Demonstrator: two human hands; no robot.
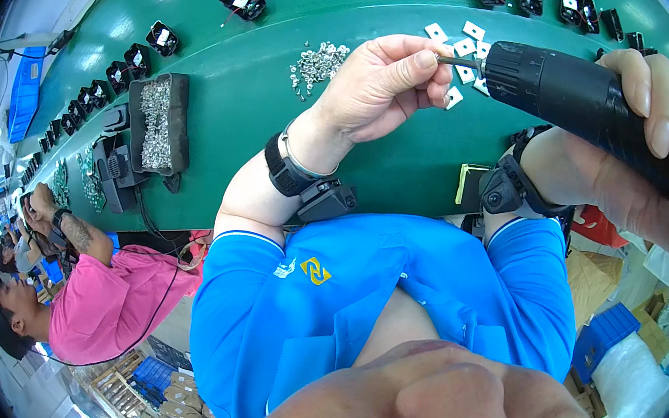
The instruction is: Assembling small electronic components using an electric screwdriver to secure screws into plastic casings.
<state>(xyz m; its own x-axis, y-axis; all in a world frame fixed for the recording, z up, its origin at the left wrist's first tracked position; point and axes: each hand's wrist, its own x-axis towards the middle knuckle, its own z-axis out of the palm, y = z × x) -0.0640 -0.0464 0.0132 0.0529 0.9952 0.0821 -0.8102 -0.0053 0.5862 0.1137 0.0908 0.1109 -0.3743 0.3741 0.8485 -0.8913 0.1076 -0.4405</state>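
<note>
Wrapped around the body of a black power screwdriver, my right hand holds it level, its nose toward the left. A thin metal bit sticks out of its chuck. At the bit's tip, my left hand is closed in a pinch of thumb and forefinger; whatever small piece sits between them is mostly hidden. Below the bit and chuck, several white square plates with a central hole lie on the green table. A loose heap of small silvery screws lies left of my left hand.
A dark tray full of small metal parts stands on the left, beside green circuit boards. Black housings line the table's far and left sides. A co-worker in a pink shirt works at lower left. Blue crates stand at lower right.
</note>
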